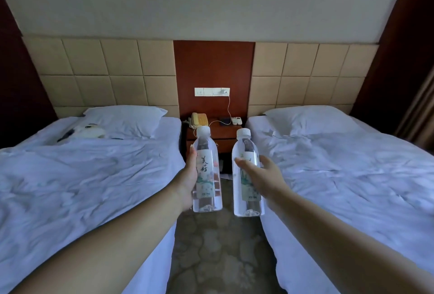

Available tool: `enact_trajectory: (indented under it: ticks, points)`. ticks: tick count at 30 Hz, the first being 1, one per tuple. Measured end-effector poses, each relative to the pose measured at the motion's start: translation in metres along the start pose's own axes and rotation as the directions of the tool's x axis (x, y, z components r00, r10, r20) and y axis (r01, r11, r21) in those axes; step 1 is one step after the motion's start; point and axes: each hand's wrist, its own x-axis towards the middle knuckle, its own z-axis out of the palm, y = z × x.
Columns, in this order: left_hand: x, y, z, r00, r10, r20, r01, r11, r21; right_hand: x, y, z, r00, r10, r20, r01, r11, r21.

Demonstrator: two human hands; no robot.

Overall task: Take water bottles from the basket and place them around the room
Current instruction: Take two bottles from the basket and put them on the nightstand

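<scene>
Head view, left hand: the left hand is gripping the left bottle upright, fingers curling round its label.
Right hand: the right hand is clasping the right bottle, also upright.
Bottles: both are hanging capped and apart over the carpet, in front of the nightstand.
Nightstand: a telephone is sitting at its left rear corner.

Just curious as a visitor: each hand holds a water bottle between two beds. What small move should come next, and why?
Probably step forward toward the nightstand ahead: the left hand grips the left bottle, the right hand the right bottle, both upright, and wood beside the telephone looks bare.
</scene>
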Motion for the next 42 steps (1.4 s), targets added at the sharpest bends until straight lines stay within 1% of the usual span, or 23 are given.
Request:
enact_trajectory:
  ticks: [7, 12, 16, 21, 23, 26, 29, 33, 37, 42]
  points:
    - [0.108, 0.033, 0.008, 0.999, -0.023, -0.048, 0.026, 0.998, 0.055, 0.114, -0.002, 0.017, 1.0, 0.02, 0.011, -0.02, 1.0, 0.002]
    - [0.208, 0.073, 0.004, 1.0, -0.013, -0.004, 0.014, 0.997, 0.077, 0.213, -0.01, 0.044, 1.0, -0.009, -0.001, 0.009, 1.0, -0.001]
    - [0.291, 0.117, -0.001, 0.999, 0.004, -0.039, -0.002, 0.998, 0.068, 0.304, -0.025, 0.067, 1.0, 0.007, -0.021, -0.006, 1.0, 0.022]
    - [0.383, 0.164, -0.007, 1.0, -0.012, -0.003, 0.012, 0.996, 0.091, 0.407, -0.038, 0.086, 0.999, 0.022, -0.044, -0.02, 0.999, 0.038]
    - [0.416, 0.175, -0.006, 0.999, -0.04, 0.001, 0.04, 0.995, 0.092, 0.443, -0.036, 0.091, 0.999, 0.041, -0.031, -0.039, 0.998, 0.057]
    - [0.465, 0.184, -0.003, 0.996, -0.093, 0.011, 0.092, 0.993, 0.071, 0.497, -0.028, 0.097, 0.998, 0.066, -0.006, -0.066, 0.997, 0.037]
    - [0.518, 0.191, 0.002, 0.993, -0.118, 0.008, 0.117, 0.992, 0.035, 0.558, -0.021, 0.101, 0.998, 0.058, -0.002, -0.058, 0.998, 0.035]
    - [0.596, 0.213, 0.014, 0.995, -0.099, -0.006, 0.099, 0.995, 0.009, 0.649, -0.021, 0.097, 0.999, 0.019, 0.037, -0.019, 1.0, 0.021]
    - [0.674, 0.246, 0.032, 0.996, -0.082, 0.033, 0.083, 0.996, -0.034, 0.744, -0.032, 0.089, 0.997, -0.012, 0.076, 0.011, 1.0, 0.011]
    - [0.753, 0.277, 0.05, 0.999, -0.012, 0.043, 0.014, 0.998, -0.059, 0.836, -0.045, 0.094, 0.989, -0.03, 0.142, 0.033, 0.999, -0.017]
